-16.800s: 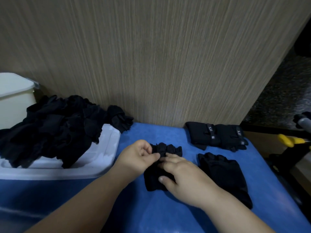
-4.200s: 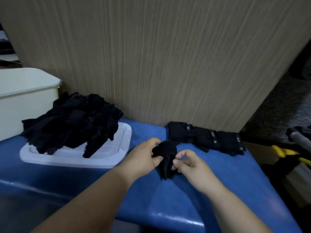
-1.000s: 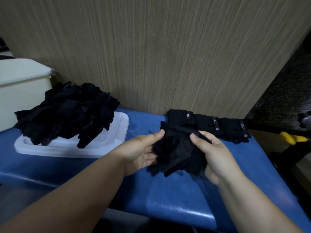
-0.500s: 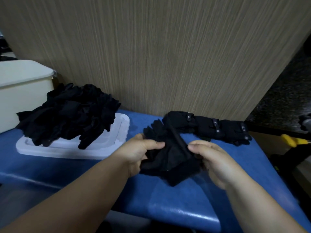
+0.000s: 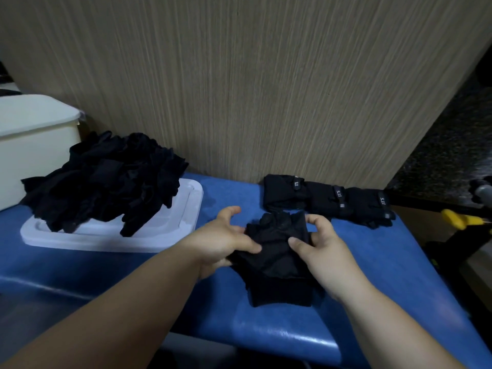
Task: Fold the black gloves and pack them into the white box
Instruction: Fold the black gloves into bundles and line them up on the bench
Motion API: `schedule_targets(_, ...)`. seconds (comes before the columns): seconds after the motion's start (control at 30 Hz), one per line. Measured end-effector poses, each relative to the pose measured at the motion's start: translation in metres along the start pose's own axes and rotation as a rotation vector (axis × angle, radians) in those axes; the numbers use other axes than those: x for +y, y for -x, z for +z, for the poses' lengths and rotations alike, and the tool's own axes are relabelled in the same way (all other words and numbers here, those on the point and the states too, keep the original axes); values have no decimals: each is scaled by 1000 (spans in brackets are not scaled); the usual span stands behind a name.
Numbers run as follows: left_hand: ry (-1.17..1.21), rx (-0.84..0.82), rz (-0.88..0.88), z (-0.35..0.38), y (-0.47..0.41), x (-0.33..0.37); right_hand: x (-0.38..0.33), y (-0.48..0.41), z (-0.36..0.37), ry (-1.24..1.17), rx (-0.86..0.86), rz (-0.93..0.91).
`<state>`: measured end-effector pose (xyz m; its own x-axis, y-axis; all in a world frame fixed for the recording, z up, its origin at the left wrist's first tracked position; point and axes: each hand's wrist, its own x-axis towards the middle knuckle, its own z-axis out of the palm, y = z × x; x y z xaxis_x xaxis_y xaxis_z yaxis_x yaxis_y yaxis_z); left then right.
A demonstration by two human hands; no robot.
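Note:
A pair of black gloves [image 5: 277, 259] lies on the blue table [image 5: 399, 275] in front of me, finger ends pointing toward the wall. My left hand [image 5: 221, 241] pinches their left edge between thumb and fingers. My right hand [image 5: 322, 249] grips the right edge, thumb on top. A heap of loose black gloves [image 5: 103, 182] sits on a white lid [image 5: 173, 235] at the left. The white box [image 5: 32, 139] stands behind it at the far left. Three folded gloves [image 5: 327, 201] lie in a row by the wall.
A wood-grain wall panel [image 5: 253, 89] rises right behind the table. A yellow-handled object [image 5: 460, 219] and dark frame parts stand off the table's right edge. The table's front edge runs just below my forearms.
The gloves have come down from mid-air onto the table. Both hands lowered with them and now hold their two side edges.

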<state>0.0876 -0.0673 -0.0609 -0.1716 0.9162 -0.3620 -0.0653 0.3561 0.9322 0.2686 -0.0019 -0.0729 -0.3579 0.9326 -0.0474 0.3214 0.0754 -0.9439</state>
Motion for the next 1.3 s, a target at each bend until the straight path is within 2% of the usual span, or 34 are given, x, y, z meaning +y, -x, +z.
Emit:
schedule_targets(0.07,-315,167,91,-4,-6,-4,4,-3,-3,328,57,-35)
schedule_targets(0.13,-507,273,163,-5,-9,-7,6,-3,-5,555,114,-85)
schedule_targets(0.2,-589,315,189,-4,-8,-9,7,-2,-6,675,164,-169)
schedule_targets(0.3,-705,318,121,-7,-5,-8,7,-2,-6,693,170,-409)
schedule_targets(0.37,-764,298,73,-9,-5,-9,6,-1,-3,710,49,-473)
schedule_targets(0.43,-753,273,65,-8,-5,-9,7,2,3,776,-141,-425)
schedule_targets(0.57,-394,151,148,-4,-4,-9,10,3,4,974,-395,-285)
schedule_targets(0.63,-336,89,221,-2,-4,-10,9,3,3,996,-428,-274)
schedule_targets(0.73,-465,72,292,2,-7,-13,9,3,2,961,-424,-290)
schedule_targets(0.93,-824,53,493,10,-10,-28,8,0,-5,853,-286,-323)
schedule_targets(1.03,-999,28,602,9,-12,-31,7,3,-6,853,-245,-230)
schedule_targets(1.1,-1053,2,657,10,-14,-33,7,4,-7,865,-125,-175)
schedule_targets(1.2,-1156,-27,624,10,-18,-39,4,2,-13,798,56,-73)
schedule_targets(1.3,-1241,-70,559,11,-17,-41,2,1,-16,767,1,18)
